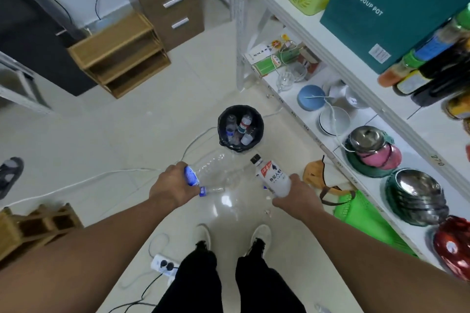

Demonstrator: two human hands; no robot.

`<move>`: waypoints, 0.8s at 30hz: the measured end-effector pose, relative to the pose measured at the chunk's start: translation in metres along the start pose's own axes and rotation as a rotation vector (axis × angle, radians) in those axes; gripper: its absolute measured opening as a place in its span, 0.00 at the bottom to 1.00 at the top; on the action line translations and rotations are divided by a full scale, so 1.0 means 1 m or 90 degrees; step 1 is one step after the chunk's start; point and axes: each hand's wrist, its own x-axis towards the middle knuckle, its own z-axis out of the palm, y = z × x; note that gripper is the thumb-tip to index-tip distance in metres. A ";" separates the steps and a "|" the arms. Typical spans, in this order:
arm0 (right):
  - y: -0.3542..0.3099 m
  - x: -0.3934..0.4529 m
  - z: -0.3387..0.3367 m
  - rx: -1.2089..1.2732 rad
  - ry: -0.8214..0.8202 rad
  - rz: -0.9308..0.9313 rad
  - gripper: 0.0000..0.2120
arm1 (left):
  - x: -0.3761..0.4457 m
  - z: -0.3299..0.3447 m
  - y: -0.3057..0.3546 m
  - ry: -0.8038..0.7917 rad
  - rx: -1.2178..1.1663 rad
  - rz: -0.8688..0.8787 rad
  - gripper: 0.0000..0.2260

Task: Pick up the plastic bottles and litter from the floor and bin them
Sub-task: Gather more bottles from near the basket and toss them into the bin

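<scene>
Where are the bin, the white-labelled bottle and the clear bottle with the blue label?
bin (259,119), head view, right side of its black rim.
white-labelled bottle (273,176), head view, middle of its label.
clear bottle with the blue label (213,165), head view, its clear body.

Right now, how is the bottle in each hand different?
The left hand grips a clear bottle with a blue label; the right hand grips a white bottle with a black cap. The clear one is see-through, the white one cloudy. Both point toward the bin.
</scene>
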 end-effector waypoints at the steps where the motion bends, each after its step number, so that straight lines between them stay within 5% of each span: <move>1: -0.004 0.010 -0.002 0.003 -0.002 0.005 0.35 | 0.010 -0.001 0.005 -0.003 -0.006 0.001 0.22; 9: -0.044 0.142 0.015 0.053 -0.002 0.052 0.33 | 0.165 0.018 0.035 -0.032 0.009 0.045 0.21; 18: -0.053 0.399 0.106 0.083 -0.032 0.032 0.34 | 0.408 0.170 0.045 0.008 0.064 0.091 0.35; 21: -0.055 0.443 0.132 0.085 0.007 0.028 0.36 | 0.436 0.207 0.050 0.074 0.004 0.090 0.39; 24: -0.048 0.447 0.152 0.099 0.047 0.022 0.34 | 0.422 0.228 0.044 0.143 -0.050 0.116 0.30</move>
